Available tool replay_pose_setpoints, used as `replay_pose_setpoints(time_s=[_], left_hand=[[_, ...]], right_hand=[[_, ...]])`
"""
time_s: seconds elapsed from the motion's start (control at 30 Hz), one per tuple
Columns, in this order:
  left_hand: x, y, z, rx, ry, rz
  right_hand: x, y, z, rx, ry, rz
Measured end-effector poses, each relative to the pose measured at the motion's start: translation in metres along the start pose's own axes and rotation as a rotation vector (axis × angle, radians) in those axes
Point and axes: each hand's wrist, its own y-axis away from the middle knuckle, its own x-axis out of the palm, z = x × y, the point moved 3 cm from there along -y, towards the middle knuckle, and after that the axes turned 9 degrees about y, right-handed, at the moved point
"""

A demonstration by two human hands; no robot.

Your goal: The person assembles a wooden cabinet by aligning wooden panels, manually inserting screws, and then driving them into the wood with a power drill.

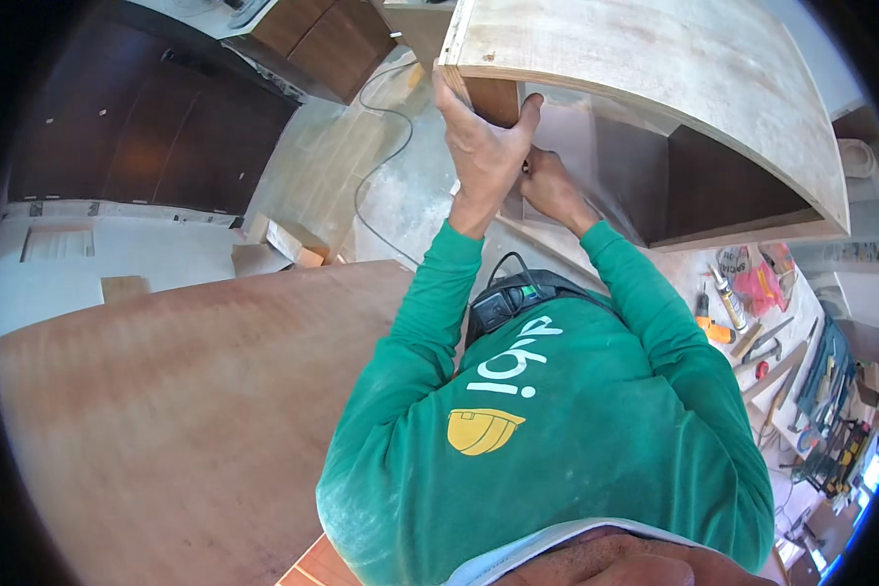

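Ahead of me is a wooden cabinet box [645, 54] with a pale plywood top panel and dark inner walls. My left hand [485, 151] grips its left front corner, fingers against the outer side and thumb raised by the open front. Just right of it, my right hand [557, 188] is closed at the cabinet's opening. A small dark bit shows at its fingertips, too little to name. The palm and most of the fingers of that hand are hidden.
A large brown wooden panel [195, 410] lies at my left. On the floor beyond runs a dark cable [366, 181], near cardboard scraps [293, 244]. To the right, a work surface carries a sealant tube [728, 298], an orange-and-black power tool [715, 329] and several hand tools.
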Motion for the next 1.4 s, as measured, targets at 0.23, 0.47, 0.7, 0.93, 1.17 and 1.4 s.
replay_pose_setpoints(time_s=[0.23,0.47,0.7,0.93,1.17,1.4], left_hand=[[-0.001,0.003,-0.001,-0.141,0.139,0.052],[-0.004,-0.001,-0.008,-0.11,0.134,0.085],[0.001,-0.006,-0.006,-0.005,0.108,0.06],[-0.001,-0.002,0.005,-0.047,0.086,0.123],[-0.01,-0.003,0.013,0.039,-0.052,0.145],[0.003,-0.008,0.016,0.205,-0.228,0.131]], right_hand=[[-0.007,0.004,0.01,0.051,0.054,0.044],[0.015,0.003,-0.033,0.07,0.015,0.147],[0.068,0.031,-0.13,0.225,0.111,0.287],[0.098,0.05,-0.191,0.324,0.203,0.454],[0.177,0.046,-0.233,0.222,0.217,0.499],[0.247,0.05,-0.311,0.038,0.008,0.284]])
